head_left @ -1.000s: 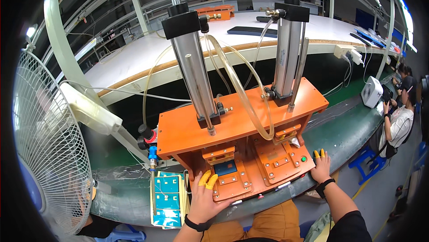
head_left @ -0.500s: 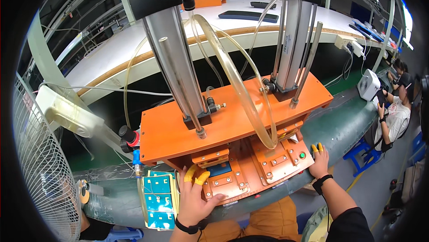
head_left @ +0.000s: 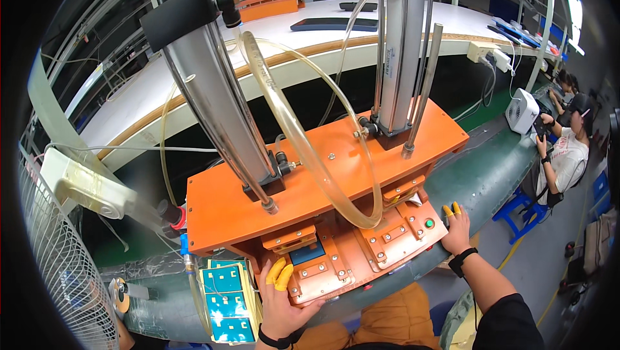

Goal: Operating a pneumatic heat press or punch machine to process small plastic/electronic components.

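Note:
An orange pneumatic press point(head_left: 323, 175) with two tall metal cylinders stands in front of me on the green conveyor belt point(head_left: 484, 175). My left hand point(head_left: 281, 298), with yellow finger cots, rests on the left front of the press base, fingertips next to a small blue part point(head_left: 307, 253) in the left fixture. My right hand point(head_left: 456, 228), also in yellow finger cots, lies flat on the right front corner of the base, close to a green button point(head_left: 429, 223). Neither hand holds anything.
A stack of teal circuit boards point(head_left: 227, 298) lies left of my left hand. A white fan guard point(head_left: 51, 266) fills the lower left. Clear hoses point(head_left: 303, 137) loop over the press. A seated person point(head_left: 568, 150) works further right near a small white fan point(head_left: 522, 111).
My head has come closer to the press, which now fills more of the view. My left hand's fingers slid slightly toward the left fixture; my right hand stays at the right corner.

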`<state>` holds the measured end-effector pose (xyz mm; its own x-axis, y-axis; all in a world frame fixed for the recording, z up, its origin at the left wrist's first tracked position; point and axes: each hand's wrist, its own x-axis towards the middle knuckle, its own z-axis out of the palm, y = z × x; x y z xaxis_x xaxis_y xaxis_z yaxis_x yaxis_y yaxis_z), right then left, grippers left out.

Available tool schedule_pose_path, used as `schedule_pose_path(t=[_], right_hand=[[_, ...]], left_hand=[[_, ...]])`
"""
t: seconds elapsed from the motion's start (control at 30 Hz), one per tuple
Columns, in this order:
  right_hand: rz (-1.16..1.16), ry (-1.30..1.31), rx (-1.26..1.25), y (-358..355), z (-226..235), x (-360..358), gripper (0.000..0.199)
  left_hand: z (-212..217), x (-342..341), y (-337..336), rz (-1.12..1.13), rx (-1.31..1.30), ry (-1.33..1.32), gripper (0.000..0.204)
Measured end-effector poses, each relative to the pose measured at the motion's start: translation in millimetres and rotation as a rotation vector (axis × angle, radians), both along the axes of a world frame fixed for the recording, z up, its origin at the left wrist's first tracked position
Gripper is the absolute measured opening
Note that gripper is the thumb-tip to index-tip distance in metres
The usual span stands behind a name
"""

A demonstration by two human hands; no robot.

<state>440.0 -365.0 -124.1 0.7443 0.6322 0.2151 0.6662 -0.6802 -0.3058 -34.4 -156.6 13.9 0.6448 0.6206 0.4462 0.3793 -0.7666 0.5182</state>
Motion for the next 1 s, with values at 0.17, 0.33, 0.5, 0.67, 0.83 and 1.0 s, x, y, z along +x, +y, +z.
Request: schedule_pose_path(t=[0.17,0.33,0.5,0.67,0.83,1.0], right_hand=[[0.015,-0.050,0.017,-2,-2,0,0.060],[0.017,-0.044,0.026,-2,-3,0,0.059],[0.014,-0.046,0.032,-3,-6,2,0.059],[0.019,-0.038,0.033,-3,-7,2,0.058],[0.009,-0.030,0.030,-2,-7,2,0.058],[0.009,-0.035,0.036,-3,-9,3,0.058]], left_hand=[[4,6,-3,0.092,0.088,0.028,0.096],[-3,1,-3,0.101,-0.017,-0.046,0.089],[-5,1,-3,0.125,-0.011,-0.048,0.086],[-5,1,-3,0.119,-0.028,-0.056,0.086],[-8,3,-1,0.105,-0.009,-0.090,0.083],[-7,3,-2,0.113,-0.007,-0.078,0.083]])
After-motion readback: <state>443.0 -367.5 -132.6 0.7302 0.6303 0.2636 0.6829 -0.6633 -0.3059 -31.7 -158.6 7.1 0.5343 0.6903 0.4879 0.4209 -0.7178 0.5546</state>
